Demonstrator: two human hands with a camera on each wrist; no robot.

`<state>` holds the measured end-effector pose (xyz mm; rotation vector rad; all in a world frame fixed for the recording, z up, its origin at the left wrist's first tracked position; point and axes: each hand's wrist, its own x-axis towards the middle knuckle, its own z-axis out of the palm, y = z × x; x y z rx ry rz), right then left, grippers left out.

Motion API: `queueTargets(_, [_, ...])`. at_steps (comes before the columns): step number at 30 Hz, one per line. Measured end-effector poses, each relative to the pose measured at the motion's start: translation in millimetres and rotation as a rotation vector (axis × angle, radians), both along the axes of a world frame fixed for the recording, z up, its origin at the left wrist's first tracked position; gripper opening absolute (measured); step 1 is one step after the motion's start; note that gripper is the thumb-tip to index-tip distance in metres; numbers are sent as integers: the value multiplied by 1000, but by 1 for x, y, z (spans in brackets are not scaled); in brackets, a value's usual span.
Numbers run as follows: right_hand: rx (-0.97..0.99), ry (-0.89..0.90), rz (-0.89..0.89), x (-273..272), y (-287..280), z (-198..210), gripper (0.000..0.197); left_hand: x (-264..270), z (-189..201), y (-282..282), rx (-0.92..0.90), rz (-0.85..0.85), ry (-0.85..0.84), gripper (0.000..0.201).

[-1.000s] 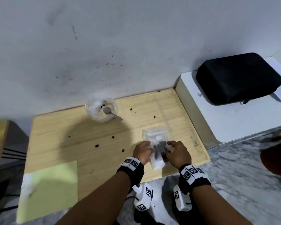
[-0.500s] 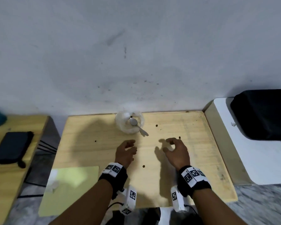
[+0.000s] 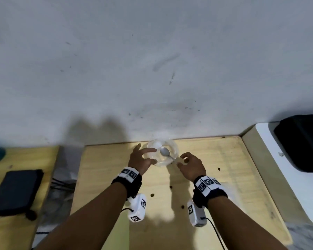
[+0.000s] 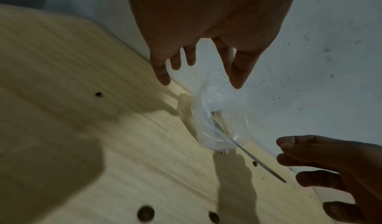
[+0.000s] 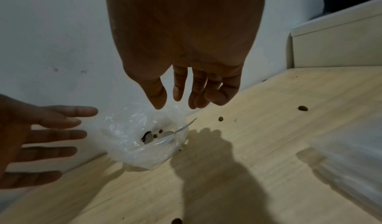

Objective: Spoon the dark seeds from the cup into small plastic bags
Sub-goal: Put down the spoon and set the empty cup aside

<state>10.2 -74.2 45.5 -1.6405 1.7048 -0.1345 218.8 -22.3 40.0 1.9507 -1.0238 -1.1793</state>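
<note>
Clear plastic cup (image 3: 162,153) with a metal spoon (image 3: 165,152) stands at the wooden surface's (image 3: 224,186) far edge by the wall. Left hand (image 3: 140,160) and right hand (image 3: 192,165) flank it, fingers spread, holding nothing. Loose seeds (image 3: 219,169) scattered nearby; no legible writing.

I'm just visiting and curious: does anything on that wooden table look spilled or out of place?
Yes. Several dark seeds lie scattered loose on the wooden table, outside the clear cup, which looks nearly empty.

No readable words or numbers; the wristbands (image 3: 130,174) carry only black-and-white square marker patterns, perhaps tracking codes.
</note>
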Motion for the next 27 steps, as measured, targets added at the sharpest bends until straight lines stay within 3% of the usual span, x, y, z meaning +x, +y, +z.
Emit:
queueTargets(5, [69,35,35,14,-10,-8,33,-9,-15,-21,18,-161,-92,58])
queueTargets(13, [98,-40,9,14,-31,-19,23,-24,-45,-43,63,-228,-306,75])
queueTargets(17, [158,-160,-115,-4,-43,-16,19,-29,-47,-49,84,-178,-375,66])
queueTargets(22, [287,-433,-363,-51,-52,-3,23,-31,-48,-55,129,-145,-390,56])
queueTargets(27, [272,-488,-601,-109,-46,-14,20,-35,-51,-58,130,-116,-403,47])
